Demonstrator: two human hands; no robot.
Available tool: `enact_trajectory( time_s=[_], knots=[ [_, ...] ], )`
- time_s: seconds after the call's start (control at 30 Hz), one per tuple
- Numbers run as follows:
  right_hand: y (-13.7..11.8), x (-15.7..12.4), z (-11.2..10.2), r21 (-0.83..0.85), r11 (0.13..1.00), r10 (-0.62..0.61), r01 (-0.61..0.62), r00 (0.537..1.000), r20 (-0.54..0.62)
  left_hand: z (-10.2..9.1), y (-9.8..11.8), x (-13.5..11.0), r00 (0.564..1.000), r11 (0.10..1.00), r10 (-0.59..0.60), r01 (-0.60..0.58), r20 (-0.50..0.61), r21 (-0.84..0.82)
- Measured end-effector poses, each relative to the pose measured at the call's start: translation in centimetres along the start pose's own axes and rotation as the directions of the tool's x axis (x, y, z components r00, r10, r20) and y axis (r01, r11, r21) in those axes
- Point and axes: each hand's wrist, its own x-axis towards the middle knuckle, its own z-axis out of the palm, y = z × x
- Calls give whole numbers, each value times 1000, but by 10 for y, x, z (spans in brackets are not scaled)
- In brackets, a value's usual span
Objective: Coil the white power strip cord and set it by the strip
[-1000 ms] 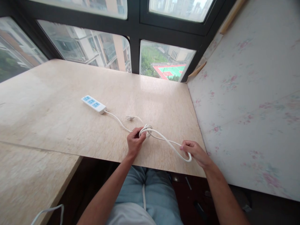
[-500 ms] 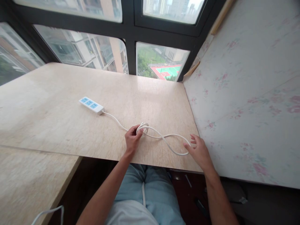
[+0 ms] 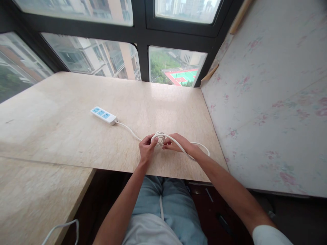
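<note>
A white power strip (image 3: 104,115) with blue socket faces lies on the left-centre of the stone ledge. Its white power cord (image 3: 129,128) runs right to a small round coil. My left hand (image 3: 147,146) pinches that coil at its left side, thumb on top. On the coil's right side, my right hand (image 3: 176,142) has its fingertips closed on the cord, partly hidden by the coil. One loop of cord arches over the right hand and wrist. Another length curves out on the ledge beyond the right forearm.
A pale marbled ledge (image 3: 76,143) extends under the windows, with a lower slab (image 3: 38,190) at left. Another white cable (image 3: 61,225) hangs over that slab's edge. Flowered wallpaper (image 3: 255,119) bounds the right side. Dark window frames (image 3: 143,54) stand behind.
My right hand has moved left from the cord's far right loop to the coil, and its fingers have closed there. My left hand keeps hold of the coil. The view has shifted slightly.
</note>
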Motion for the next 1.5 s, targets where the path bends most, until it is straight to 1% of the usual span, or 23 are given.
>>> enact_trajectory(
  time_s=[0.1,0.2,0.3,0.37,0.47,0.53,0.67,0.77,0.87,0.93,1.0,1.07,1.13,1.2,1.27,1.33,1.43,1.5],
  knots=[
    [3,-4,0,86,996,-35,36,999,-14,0,0,0,1000,1000,3,-3,6,-7],
    [10,-19,-7,224,969,-86,103,993,-86,0,4,-2,1000,1000,4,-5,6,16],
    [15,-34,-15,350,931,-51,106,985,-163,1,8,-4,1000,999,3,-3,13,38],
    [16,-42,-17,417,905,-22,85,988,-153,2,10,-5,1000,999,9,-9,14,43],
    [15,-51,-17,495,868,1,40,997,-81,2,11,-6,1000,999,6,-6,-9,39],
    [16,-56,-15,544,839,16,18,998,-58,3,11,-6,1000,999,-7,7,-10,34],
    [21,-61,-10,637,771,47,6,997,-67,4,10,-8,1000,1000,-9,8,11,28],
    [26,-61,-4,698,716,62,17,994,-87,5,7,-9,999,999,13,-15,37,44],
    [30,-60,7,781,623,92,48,987,-134,5,4,-10,994,992,57,-66,89,108],
    [32,-59,14,846,530,137,56,979,-151,5,3,-10,990,977,92,-111,110,182],
    [33,-58,19,895,443,185,48,972,-144,5,3,-10,984,956,130,-157,123,248],
    [32,-59,20,922,387,197,33,973,-117,6,3,-10,978,937,160,-194,135,291],
    [31,-60,18,936,349,174,34,980,-100,6,3,-10,975,921,181,-215,133,325],
    [30,-63,13,948,310,158,74,979,-128,6,4,-11,973,905,195,-227,123,360],
    [29,-66,6,956,257,179,142,965,-191,7,4,-11,972,897,203,-233,120,376],
    [27,-68,1,955,210,222,209,941,-254,7,5,-12,973,904,188,-224,131,364],
    [26,-68,-4,932,169,299,322,884,-359,5,7,-12,973,922,142,-196,179,334],
    [28,-69,-7,909,161,357,385,836,-418,4,7,-11,969,911,138,-205,205,357]
  ],
)
